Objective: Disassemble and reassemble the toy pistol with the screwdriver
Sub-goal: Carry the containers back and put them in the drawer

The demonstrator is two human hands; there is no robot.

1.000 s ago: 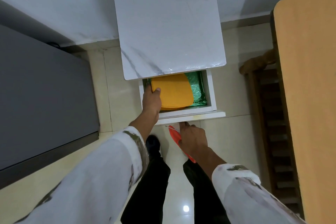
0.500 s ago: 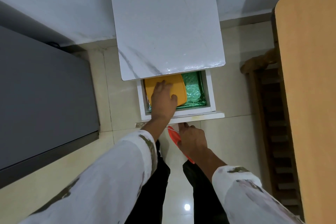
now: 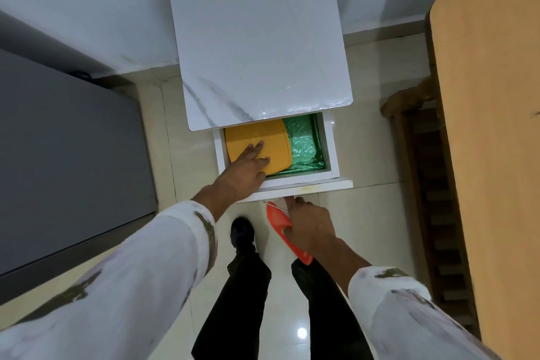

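Yellow case (image 3: 254, 131), at 9 o'clock in the open drawer (image 3: 331, 149), lies under the flat, released left hand (image 3: 244, 168). At 5 o'clock from it, the right hand (image 3: 309, 228) grasps what seems the red toy pistol (image 3: 276, 218). I judge that tools are being fetched or stored; next, the case needs a firm grip.

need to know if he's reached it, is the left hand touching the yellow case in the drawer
Touching: the head view shows the left hand lying flat on the yellow case, fingers straight, with no gap.
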